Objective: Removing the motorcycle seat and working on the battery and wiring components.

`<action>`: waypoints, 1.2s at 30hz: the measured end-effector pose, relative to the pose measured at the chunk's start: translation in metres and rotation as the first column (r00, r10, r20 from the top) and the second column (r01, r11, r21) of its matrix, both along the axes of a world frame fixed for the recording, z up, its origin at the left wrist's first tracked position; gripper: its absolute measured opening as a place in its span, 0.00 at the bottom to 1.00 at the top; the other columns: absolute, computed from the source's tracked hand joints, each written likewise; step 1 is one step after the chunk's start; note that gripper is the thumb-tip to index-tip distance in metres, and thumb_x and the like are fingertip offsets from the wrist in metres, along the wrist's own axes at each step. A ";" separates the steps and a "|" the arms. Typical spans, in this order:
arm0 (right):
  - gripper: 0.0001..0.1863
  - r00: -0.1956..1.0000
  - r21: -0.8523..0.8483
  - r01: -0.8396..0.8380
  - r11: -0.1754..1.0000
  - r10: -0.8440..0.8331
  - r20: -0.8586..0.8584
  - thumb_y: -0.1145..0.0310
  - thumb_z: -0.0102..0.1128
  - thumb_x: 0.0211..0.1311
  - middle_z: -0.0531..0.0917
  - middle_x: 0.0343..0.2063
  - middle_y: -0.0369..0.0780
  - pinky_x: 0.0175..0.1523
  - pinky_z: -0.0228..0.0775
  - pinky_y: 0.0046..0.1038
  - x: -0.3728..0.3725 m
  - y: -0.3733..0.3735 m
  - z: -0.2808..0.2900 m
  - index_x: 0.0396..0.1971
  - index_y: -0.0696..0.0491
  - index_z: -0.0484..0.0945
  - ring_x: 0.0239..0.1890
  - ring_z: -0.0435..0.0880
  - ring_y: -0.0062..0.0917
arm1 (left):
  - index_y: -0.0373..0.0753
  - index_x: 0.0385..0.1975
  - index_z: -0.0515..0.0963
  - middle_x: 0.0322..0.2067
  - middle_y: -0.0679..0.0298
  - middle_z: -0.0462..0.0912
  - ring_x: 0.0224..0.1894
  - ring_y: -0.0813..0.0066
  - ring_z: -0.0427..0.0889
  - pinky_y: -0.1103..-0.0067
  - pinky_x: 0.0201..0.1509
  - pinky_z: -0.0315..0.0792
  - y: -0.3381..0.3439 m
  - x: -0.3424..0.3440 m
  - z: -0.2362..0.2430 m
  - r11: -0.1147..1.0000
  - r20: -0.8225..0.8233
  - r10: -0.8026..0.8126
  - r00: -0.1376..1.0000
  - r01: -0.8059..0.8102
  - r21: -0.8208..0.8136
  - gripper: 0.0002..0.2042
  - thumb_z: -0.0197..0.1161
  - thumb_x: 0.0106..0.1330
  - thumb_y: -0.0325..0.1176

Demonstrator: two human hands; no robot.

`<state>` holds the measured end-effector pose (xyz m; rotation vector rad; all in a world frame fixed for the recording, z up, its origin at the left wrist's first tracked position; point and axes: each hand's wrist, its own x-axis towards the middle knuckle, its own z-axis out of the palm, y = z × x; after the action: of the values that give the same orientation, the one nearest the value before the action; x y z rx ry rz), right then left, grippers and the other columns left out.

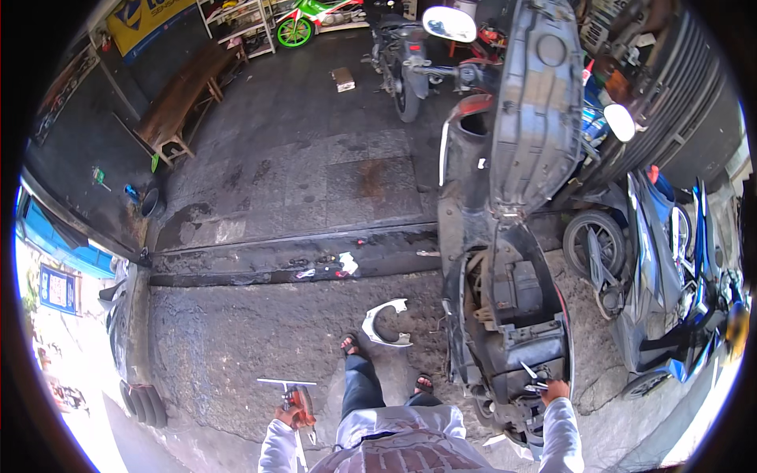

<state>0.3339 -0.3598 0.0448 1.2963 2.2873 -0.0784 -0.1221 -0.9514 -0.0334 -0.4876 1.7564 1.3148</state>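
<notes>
At the lower left, my left hand [290, 415] is closed round a silver T-handle wrench [287, 383]. An orange-red piece [303, 405] sits in the same grip; its kind is unclear. My right hand [557, 392] is at the rear end of a scooter [457, 236], its fingers bent round something slim and shiny that I cannot make out. The scooter's seat [540, 118] stands raised, and its storage well [516, 288] lies uncovered. On the ground to the scooter's left is a pale U-shaped trim part [371, 325].
Parked motorcycles stand at the right [654, 268] and the back [406, 71]. A wooden bench [185, 98] lines the left wall. Past my feet runs a step edge [292, 244] with scraps along it. Several tires [143, 404] lean at the lower left.
</notes>
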 end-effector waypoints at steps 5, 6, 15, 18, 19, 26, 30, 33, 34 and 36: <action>0.18 0.987 0.086 0.152 0.985 -0.147 -0.063 0.58 0.64 0.40 0.81 0.30 0.44 0.43 0.70 0.36 0.018 -0.008 -0.020 0.34 0.48 0.80 0.36 0.79 0.39 | 0.37 0.32 0.72 0.21 0.61 0.74 0.12 0.73 0.71 0.80 0.10 0.64 -0.031 -0.061 -0.020 0.989 -0.015 0.126 0.992 -0.125 0.076 0.14 0.64 0.46 0.33; 0.18 0.964 0.043 0.216 0.975 -0.207 -0.164 0.58 0.65 0.40 0.81 0.29 0.44 0.42 0.71 0.36 0.002 0.000 -0.019 0.34 0.48 0.80 0.35 0.79 0.39 | 0.38 0.30 0.71 0.19 0.60 0.74 0.10 0.73 0.70 0.81 0.07 0.61 -0.045 -0.077 -0.025 0.985 0.018 0.157 0.988 -0.157 0.069 0.12 0.62 0.47 0.32; 0.14 0.985 0.070 -0.030 0.997 0.041 -0.166 0.64 0.62 0.41 0.80 0.29 0.40 0.43 0.67 0.35 -0.006 -0.013 0.003 0.33 0.50 0.78 0.36 0.78 0.32 | 0.35 0.34 0.69 0.19 0.53 0.76 0.12 0.66 0.74 0.79 0.11 0.64 0.024 -0.120 0.033 0.971 -0.030 0.063 0.998 -0.054 0.233 0.15 0.60 0.51 0.37; 0.12 0.969 0.139 -0.018 0.990 0.052 -0.242 0.67 0.59 0.42 0.80 0.29 0.40 0.46 0.61 0.37 -0.009 -0.020 0.002 0.31 0.50 0.73 0.40 0.77 0.33 | 0.36 0.34 0.70 0.19 0.60 0.75 0.13 0.70 0.75 0.80 0.11 0.64 0.026 -0.110 0.022 0.981 -0.082 0.051 0.995 -0.034 0.189 0.15 0.63 0.49 0.35; 0.13 0.971 0.049 0.074 0.996 -0.061 -0.229 0.67 0.59 0.41 0.80 0.29 0.41 0.48 0.60 0.38 -0.008 -0.020 0.002 0.31 0.50 0.73 0.41 0.76 0.33 | 0.36 0.34 0.71 0.19 0.61 0.75 0.13 0.72 0.74 0.80 0.10 0.64 0.026 -0.109 0.018 0.991 -0.130 0.045 0.991 -0.028 0.131 0.15 0.64 0.49 0.34; 0.15 0.955 0.134 -0.049 0.990 0.086 -0.282 0.70 0.59 0.38 0.80 0.25 0.43 0.41 0.66 0.38 0.023 -0.025 -0.020 0.33 0.52 0.75 0.30 0.79 0.39 | 0.30 0.31 0.73 0.20 0.58 0.77 0.18 0.66 0.78 0.75 0.15 0.71 0.102 -0.054 0.048 0.987 -0.095 0.068 0.993 -0.054 0.148 0.10 0.61 0.49 0.23; 0.13 0.957 0.137 -0.018 0.990 0.057 -0.285 0.71 0.59 0.37 0.79 0.23 0.43 0.39 0.66 0.39 0.029 -0.020 -0.027 0.29 0.51 0.74 0.29 0.78 0.39 | 0.31 0.27 0.74 0.19 0.60 0.77 0.16 0.71 0.76 0.77 0.15 0.70 0.128 -0.047 0.060 0.997 -0.096 -0.026 0.995 0.033 0.072 0.08 0.63 0.47 0.24; 0.13 0.937 0.110 -0.040 0.993 0.075 -0.341 0.71 0.61 0.35 0.78 0.22 0.44 0.37 0.67 0.39 0.021 -0.017 -0.018 0.27 0.53 0.73 0.28 0.77 0.41 | 0.32 0.26 0.75 0.16 0.62 0.75 0.14 0.73 0.74 0.78 0.15 0.69 0.111 -0.045 0.044 0.998 -0.134 -0.050 0.990 0.054 0.030 0.09 0.65 0.46 0.26; 0.14 0.937 0.116 -0.067 0.991 0.103 -0.335 0.71 0.61 0.35 0.79 0.22 0.44 0.37 0.67 0.38 0.017 -0.014 -0.016 0.28 0.53 0.73 0.28 0.77 0.41 | 0.33 0.25 0.75 0.15 0.62 0.75 0.13 0.74 0.73 0.78 0.14 0.68 0.104 -0.044 0.036 0.998 -0.138 -0.012 0.990 0.021 0.065 0.09 0.66 0.46 0.27; 0.14 0.933 0.143 -0.098 0.985 0.141 -0.331 0.71 0.60 0.36 0.79 0.23 0.44 0.38 0.68 0.38 0.016 -0.012 -0.010 0.29 0.53 0.73 0.29 0.78 0.40 | 0.33 0.25 0.75 0.14 0.63 0.74 0.11 0.74 0.72 0.79 0.12 0.65 0.102 -0.043 0.028 0.991 -0.129 0.068 0.989 -0.052 0.120 0.08 0.66 0.46 0.28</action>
<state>0.3496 -0.3722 0.0345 1.2818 2.7002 -0.1288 -0.1655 -0.8494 -0.0054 -0.3981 1.7718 1.5134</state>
